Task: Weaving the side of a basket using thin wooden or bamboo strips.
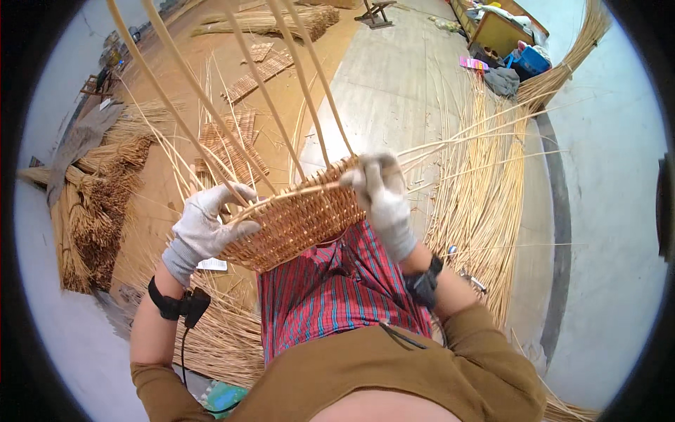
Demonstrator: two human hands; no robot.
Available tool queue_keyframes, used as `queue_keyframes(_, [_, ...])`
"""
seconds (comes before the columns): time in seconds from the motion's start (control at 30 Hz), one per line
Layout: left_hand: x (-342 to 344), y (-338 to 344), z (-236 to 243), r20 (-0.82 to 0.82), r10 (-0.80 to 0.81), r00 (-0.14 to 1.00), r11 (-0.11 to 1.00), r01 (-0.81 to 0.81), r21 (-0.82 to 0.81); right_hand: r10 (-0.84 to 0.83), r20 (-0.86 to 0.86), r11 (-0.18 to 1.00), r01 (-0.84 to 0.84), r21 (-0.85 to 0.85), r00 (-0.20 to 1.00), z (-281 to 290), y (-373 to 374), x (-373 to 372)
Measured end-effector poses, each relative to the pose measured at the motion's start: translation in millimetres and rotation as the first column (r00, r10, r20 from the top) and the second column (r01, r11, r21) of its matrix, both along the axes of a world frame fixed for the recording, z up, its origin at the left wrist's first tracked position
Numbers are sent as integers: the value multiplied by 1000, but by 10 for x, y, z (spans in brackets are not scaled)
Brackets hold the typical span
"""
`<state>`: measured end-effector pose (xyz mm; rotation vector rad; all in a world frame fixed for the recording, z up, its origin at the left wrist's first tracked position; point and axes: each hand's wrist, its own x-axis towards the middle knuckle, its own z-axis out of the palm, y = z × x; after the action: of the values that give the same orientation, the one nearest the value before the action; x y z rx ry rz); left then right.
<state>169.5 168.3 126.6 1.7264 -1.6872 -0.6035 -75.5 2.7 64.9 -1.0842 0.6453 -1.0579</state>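
Observation:
A brown woven wicker panel (302, 228) hangs tilted in front of my lap, its right end higher than its left. Several thick upright rods (271, 91) rise from its top edge, and thin pale strands stick out on both sides. My left hand (211, 219), in a white glove, grips the panel's left end, thumb on the near face and fingers behind. At the right end, my right hand (382, 193), also gloved, is closed at the top edge on a pale willow strand (422, 149). Its fingertips are slightly blurred.
Long loose willow rods (485, 211) cover the floor at the right, with more (225, 330) at the lower left. Bundled rods (98, 211) stack along the left wall. Flat woven panels (260, 74) lie ahead. A blue bin (529, 62) and wooden box (496, 32) stand far right.

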Motion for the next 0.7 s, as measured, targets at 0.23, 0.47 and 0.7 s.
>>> queue_keyframes(0.23, [-210,-102,101,388,133,912,954,-13,-299,179,317,982,-150,-114,931,-396,81,-95])
queue_keyframes(0.47, [-306,-206,87,158,110,981,991,-96,-93,70,258,996,-52,-75,963,-324,183,-99])
queue_keyframes(0.7, [-334,-223,103,140,104,985,993,-95,-68,330,-161,259,-253,-932,930,166,561,-348])
